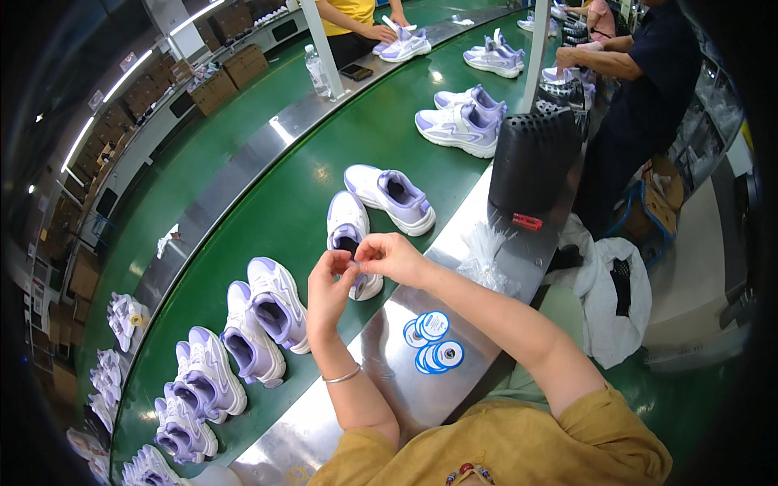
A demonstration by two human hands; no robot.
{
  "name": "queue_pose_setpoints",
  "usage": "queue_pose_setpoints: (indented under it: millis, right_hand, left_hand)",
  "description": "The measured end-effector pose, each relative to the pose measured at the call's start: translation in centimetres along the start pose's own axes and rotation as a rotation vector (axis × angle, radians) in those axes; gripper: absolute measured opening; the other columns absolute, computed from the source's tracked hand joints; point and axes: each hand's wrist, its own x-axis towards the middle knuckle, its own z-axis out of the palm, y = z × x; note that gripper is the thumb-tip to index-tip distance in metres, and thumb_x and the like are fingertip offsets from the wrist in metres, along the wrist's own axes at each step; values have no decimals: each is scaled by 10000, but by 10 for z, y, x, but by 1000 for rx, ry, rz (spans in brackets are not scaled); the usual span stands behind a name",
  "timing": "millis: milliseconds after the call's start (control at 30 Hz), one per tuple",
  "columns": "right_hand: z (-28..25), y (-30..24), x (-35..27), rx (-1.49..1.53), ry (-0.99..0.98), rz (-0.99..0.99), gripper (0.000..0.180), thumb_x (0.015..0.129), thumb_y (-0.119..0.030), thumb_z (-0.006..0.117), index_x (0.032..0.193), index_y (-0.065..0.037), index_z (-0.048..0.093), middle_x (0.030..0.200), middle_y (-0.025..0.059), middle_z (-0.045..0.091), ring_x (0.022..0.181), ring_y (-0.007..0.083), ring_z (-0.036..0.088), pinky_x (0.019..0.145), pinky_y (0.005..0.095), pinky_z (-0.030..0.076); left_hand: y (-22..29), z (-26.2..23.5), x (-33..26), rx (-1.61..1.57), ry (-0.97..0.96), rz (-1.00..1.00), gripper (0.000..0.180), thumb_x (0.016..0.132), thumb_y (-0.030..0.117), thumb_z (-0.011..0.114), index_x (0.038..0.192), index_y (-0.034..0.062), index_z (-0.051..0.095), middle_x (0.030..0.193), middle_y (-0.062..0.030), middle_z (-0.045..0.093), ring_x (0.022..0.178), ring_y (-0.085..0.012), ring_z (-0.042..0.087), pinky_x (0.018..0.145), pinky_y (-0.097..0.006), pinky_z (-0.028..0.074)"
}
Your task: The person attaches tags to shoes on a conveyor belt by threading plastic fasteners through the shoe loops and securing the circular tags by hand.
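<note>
My left hand [327,293] and my right hand [392,257] meet fingertip to fingertip above a white and lilac sneaker [347,215]. Both are closed in a pinch, and whatever lies between the fingertips is too small to make out. The hands partly cover that sneaker's heel. Touching its far right side is a second sneaker [391,199] of the same kind. Several round blue-and-white paper tags [438,356] lie in two small overlapping groups on the metal edge [381,324] by my right forearm. A bundle of clear plastic strands [484,257] rests farther along this edge.
More sneakers [277,301] stand along the green conveyor belt [267,219]. A black perforated basket [531,162] with a red clip [527,221] is at the right. Co-workers handle shoes at the far side and far right. A water bottle [316,71] and phone [356,73] sit opposite.
</note>
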Motion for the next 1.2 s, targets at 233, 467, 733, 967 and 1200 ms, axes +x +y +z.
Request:
queue_pose_setpoints:
  millis: [233, 467, 733, 967, 1200]
  right_hand:
    - [-65, 16, -19, -172, 247, 25, 76, 790, -31, 596, 859, 0, 597, 737, 17, 600, 654, 73, 545, 588, 224, 445]
    - [-205, 22, -74, -250, 640, 60, 68, 772, -15, 599, 839, -22, 601, 691, -9, 571, 609, 58, 510, 512, 179, 385]
    - [-243, 60, -144, -522, 465, 137, 98, 773, -37, 584, 851, 13, 618, 694, 90, 619, 605, 125, 575, 563, 265, 444]
    - [-200, 39, -166, -604, 365, 127, 99, 773, -34, 570, 844, 15, 619, 762, 124, 617, 644, 199, 592, 593, 294, 456]
    - [-119, 31, -209, -583, 355, 166, 100, 782, -43, 569, 849, 9, 622, 775, 124, 620, 643, 196, 594, 596, 295, 462]
  left_hand:
    - [-15, 22, 17, 1022, 98, -69, 376, 706, 246, 717, 1024, 71, 618, 903, -156, 615, 840, -304, 602, 737, -385, 472]
    - [-68, 87, 55, 494, 160, 50, 436, 769, 170, 692, 1140, -4, 542, 745, -128, 649, 667, -189, 624, 619, -312, 473]
    - [-71, 147, 55, 813, 114, 50, 480, 792, 117, 624, 1240, 24, 480, 914, -179, 601, 815, -311, 600, 731, -384, 465]
    - [-86, 194, 41, 514, -345, 360, 218, 741, 34, 643, 959, 31, 640, 857, -138, 567, 723, -254, 599, 677, -332, 484]
    - [-105, 167, -33, 714, -306, 410, 223, 716, 47, 654, 937, 66, 653, 850, -118, 530, 838, -282, 537, 723, -358, 465]
